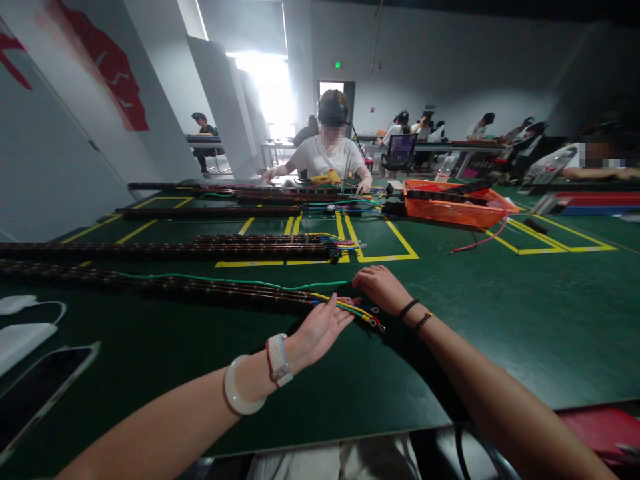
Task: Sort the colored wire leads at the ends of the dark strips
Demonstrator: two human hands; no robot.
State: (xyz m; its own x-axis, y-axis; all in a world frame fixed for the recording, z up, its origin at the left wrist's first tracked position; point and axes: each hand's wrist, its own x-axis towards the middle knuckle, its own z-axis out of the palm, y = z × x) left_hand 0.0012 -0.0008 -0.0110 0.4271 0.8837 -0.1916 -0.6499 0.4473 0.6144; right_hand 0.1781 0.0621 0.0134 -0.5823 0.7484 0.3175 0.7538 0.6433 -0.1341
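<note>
A long dark strip [165, 285] lies across the green table [525, 320], with a bundle of coloured wires [353, 308] coming out of its right end. My left hand [320, 330] rests with fingers stretched out on the strip's end, touching the wires. My right hand [383, 287] lies just right of the end, fingers curled down over where the wires emerge; what it holds, if anything, is hidden. A green wire [210, 279] runs along the strip's top.
More long dark strips [175, 251] lie further back. An orange basket [453, 207] stands at the back right. A phone [35, 390] and white pads [23, 337] sit at the left edge. A person [330, 157] works opposite; others sit behind.
</note>
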